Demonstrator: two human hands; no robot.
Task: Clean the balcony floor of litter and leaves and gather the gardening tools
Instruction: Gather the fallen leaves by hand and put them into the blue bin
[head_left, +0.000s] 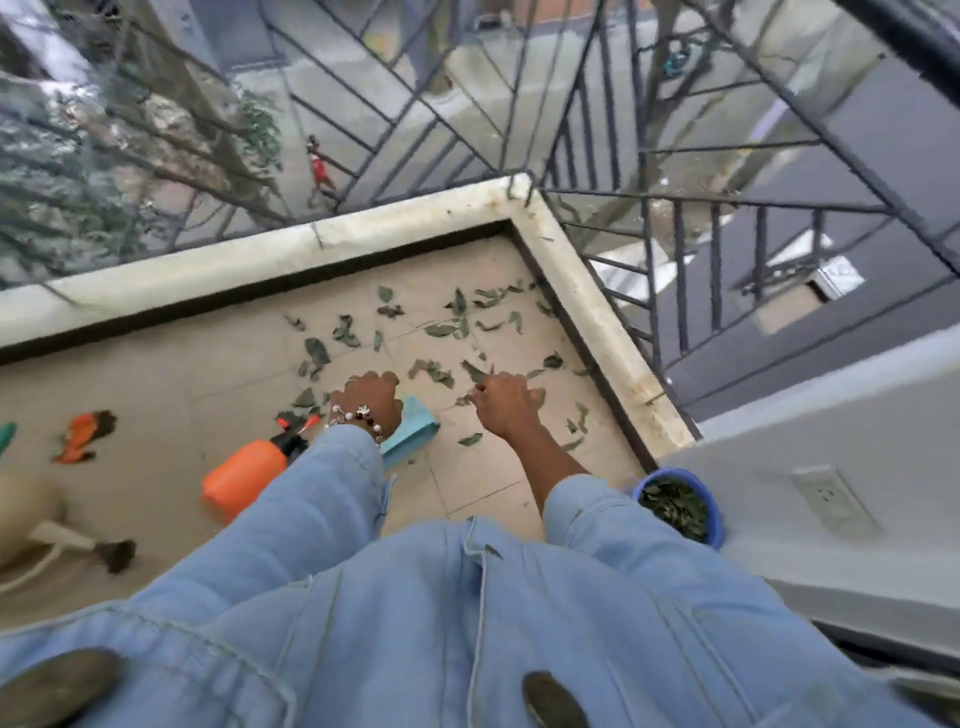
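Observation:
Several green leaves (439, 330) lie scattered over the tiled balcony floor (156, 374) near the corner. My right hand (501, 402) is curled and pinches a leaf (475, 370) just above the tiles. My left hand (371, 397), with a bead bracelet, is curled over the top of a teal box (415, 434) that stands on the floor. An orange spray bottle (244, 470) lies on its side left of my left arm. A blue pot (680, 504) holding gathered leaves stands by the wall at the right.
An orange and dark glove (83, 434) lies at the left. A beige bag with a small brush (88, 545) sits at the lower left. The low white kerb (587, 291) and black railing (644, 171) bound the corner. A grey wall with a socket (826, 493) is on the right.

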